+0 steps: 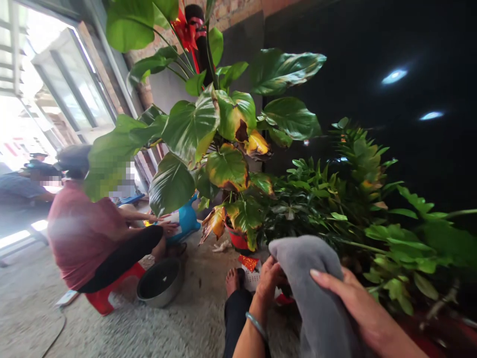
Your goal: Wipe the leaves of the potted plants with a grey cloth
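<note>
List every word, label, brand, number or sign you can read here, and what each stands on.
No text can be read.
White sheet: small dark marks, too small to read.
Red patterned piece: yellowish marks, too blurred to tell whether they are writing.

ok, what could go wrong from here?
The gray cloth drapes in front of the leafy plants, so it might snag. The bare foot could slip on the paper near it. The tall plant's browned leaves could tear if brushed.
</note>
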`<state>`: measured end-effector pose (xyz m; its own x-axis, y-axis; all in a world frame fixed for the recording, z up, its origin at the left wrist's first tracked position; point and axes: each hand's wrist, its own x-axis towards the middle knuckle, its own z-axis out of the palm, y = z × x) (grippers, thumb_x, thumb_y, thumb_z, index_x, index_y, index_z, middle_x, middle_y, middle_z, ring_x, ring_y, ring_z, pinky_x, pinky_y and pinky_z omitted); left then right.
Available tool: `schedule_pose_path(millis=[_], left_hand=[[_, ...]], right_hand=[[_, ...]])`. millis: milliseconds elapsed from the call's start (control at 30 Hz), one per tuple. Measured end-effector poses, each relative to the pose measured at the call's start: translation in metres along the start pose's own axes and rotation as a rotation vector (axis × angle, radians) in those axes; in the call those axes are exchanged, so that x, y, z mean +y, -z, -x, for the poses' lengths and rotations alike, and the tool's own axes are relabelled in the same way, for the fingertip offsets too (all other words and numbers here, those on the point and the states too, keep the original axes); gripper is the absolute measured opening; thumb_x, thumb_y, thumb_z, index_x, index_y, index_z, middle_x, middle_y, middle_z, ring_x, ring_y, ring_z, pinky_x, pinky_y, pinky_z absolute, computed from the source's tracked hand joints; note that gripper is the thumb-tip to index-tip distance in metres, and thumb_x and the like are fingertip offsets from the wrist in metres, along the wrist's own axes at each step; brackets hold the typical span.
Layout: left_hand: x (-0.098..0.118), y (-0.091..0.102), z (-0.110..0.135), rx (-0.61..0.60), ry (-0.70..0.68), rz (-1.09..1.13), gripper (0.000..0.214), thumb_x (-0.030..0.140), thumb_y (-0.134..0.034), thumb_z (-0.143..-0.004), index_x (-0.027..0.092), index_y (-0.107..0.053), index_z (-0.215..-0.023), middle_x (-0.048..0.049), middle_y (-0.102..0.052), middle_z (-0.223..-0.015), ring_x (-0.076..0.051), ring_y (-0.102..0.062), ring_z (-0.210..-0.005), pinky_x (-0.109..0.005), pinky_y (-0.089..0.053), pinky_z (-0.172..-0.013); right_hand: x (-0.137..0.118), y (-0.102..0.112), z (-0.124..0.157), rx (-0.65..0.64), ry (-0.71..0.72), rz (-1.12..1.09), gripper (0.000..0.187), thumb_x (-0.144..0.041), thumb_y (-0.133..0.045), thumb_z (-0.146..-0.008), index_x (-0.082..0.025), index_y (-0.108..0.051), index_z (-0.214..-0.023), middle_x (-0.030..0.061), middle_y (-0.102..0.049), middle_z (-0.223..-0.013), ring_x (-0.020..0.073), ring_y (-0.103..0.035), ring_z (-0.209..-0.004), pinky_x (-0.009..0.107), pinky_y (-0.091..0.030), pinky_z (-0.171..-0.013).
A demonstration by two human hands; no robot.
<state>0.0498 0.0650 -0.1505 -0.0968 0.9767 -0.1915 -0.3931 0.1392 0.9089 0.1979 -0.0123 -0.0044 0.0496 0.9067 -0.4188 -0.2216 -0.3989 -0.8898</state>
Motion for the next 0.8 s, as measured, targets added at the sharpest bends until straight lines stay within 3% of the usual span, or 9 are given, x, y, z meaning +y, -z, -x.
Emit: schedule_pose_path(millis=[67, 133, 233, 333, 433, 533, 633, 733, 800], left_hand=[[0.0, -0.005, 0.004, -0.093, 0.041, 0.038, 0.074, 0.049, -0.079, -0.051, 0.014, -0.067, -0.116, -0.0017, -0.064, -0.059, -0.019, -0.057, -0.057, -0.029, -0.045, -0.055], [0.002, -0.01, 0.006, -0.161, 0.06, 0.076, 0.083, 0.054, -0.079, -0.049, 0.012, -0.064, -0.119, -0.0002, -0.061, -0.054, -0.017, -0.054, -0.052, -0.029, -0.042, -0.053], [0.006, -0.013, 0.006, -0.173, 0.031, 0.064, 0.068, 0.052, -0.081, -0.046, 0.011, -0.071, -0.1, 0.0001, -0.06, -0.053, -0.014, -0.049, -0.05, -0.026, -0.037, -0.051], [0.006, -0.011, 0.004, -0.165, 0.047, 0.026, 0.057, 0.05, -0.081, -0.045, 0.013, -0.072, -0.087, 0.0027, -0.056, -0.048, -0.01, -0.043, -0.044, -0.024, -0.03, -0.047], [0.001, -0.009, 0.0, -0.16, 0.051, 0.031, 0.056, 0.052, -0.08, -0.045, 0.014, -0.069, -0.085, 0.0072, -0.049, -0.041, -0.007, -0.037, -0.037, -0.023, -0.025, -0.043], [-0.004, -0.008, -0.001, -0.138, 0.042, 0.047, 0.055, 0.051, -0.081, -0.044, 0.016, -0.067, -0.083, 0.0075, -0.049, -0.041, -0.007, -0.04, -0.039, -0.023, -0.027, -0.044], [-0.004, -0.008, 0.0, -0.119, 0.036, 0.068, 0.051, 0.05, -0.082, -0.044, 0.017, -0.065, -0.079, 0.007, -0.051, -0.042, -0.008, -0.042, -0.04, -0.023, -0.03, -0.044], [0.001, -0.007, 0.002, -0.104, 0.035, 0.064, 0.051, 0.05, -0.083, -0.042, 0.017, -0.065, -0.077, 0.0074, -0.051, -0.043, -0.007, -0.04, -0.04, -0.022, -0.03, -0.042], [0.004, -0.007, 0.002, -0.088, 0.038, 0.052, 0.052, 0.05, -0.084, -0.04, 0.017, -0.065, -0.075, 0.0075, -0.051, -0.044, -0.007, -0.041, -0.041, -0.021, -0.031, -0.042]], right_hand=[[-0.012, -0.004, -0.007, 0.023, 0.024, -0.057, 0.038, -0.037, -0.081, -0.052, -0.017, -0.068, -0.082, 0.004, -0.073, -0.06, 0.028, -0.07, -0.061, 0.038, -0.055, -0.06], [-0.006, -0.005, -0.013, -0.003, -0.024, -0.077, 0.032, -0.035, -0.079, -0.054, -0.017, -0.068, -0.077, 0.0054, -0.073, -0.059, 0.027, -0.069, -0.058, 0.038, -0.055, -0.06], [0.026, 0.0, -0.011, -0.021, -0.118, -0.01, 0.029, -0.039, -0.076, -0.058, -0.016, -0.07, -0.075, 0.0078, -0.075, -0.063, 0.0285, -0.071, -0.063, 0.039, -0.055, -0.064], [0.034, 0.01, 0.004, 0.094, -0.046, 0.048, 0.032, -0.04, -0.078, -0.054, -0.017, -0.071, -0.075, 0.0072, -0.077, -0.07, 0.031, -0.072, -0.076, 0.037, -0.055, -0.068], [-0.002, 0.011, 0.011, 0.243, 0.112, -0.062, 0.035, -0.038, -0.081, -0.046, -0.018, -0.071, -0.073, 0.0043, -0.076, -0.064, 0.0304, -0.072, -0.07, 0.037, -0.055, -0.065], [-0.043, 0.004, -0.004, 0.34, 0.271, -0.292, 0.03, -0.032, -0.079, -0.045, -0.019, -0.07, -0.07, 0.0019, -0.073, -0.056, 0.0287, -0.071, -0.062, 0.038, -0.056, -0.062], [-0.041, -0.001, -0.025, 0.264, 0.09, -0.423, 0.019, -0.028, -0.075, -0.051, -0.019, -0.068, -0.066, 0.0029, -0.071, -0.051, 0.0295, -0.072, -0.065, 0.039, -0.058, -0.066], [0.001, 0.004, -0.026, 0.195, -0.212, -0.436, 0.016, -0.032, -0.073, -0.056, -0.019, -0.069, -0.066, 0.006, -0.071, -0.051, 0.0333, -0.073, -0.076, 0.043, -0.059, -0.071], [0.028, 0.01, -0.016, 0.256, -0.24, -0.392, 0.02, -0.034, -0.075, -0.055, -0.02, -0.07, -0.069, 0.0061, -0.074, -0.058, 0.0336, -0.073, -0.084, 0.042, -0.059, -0.074]])
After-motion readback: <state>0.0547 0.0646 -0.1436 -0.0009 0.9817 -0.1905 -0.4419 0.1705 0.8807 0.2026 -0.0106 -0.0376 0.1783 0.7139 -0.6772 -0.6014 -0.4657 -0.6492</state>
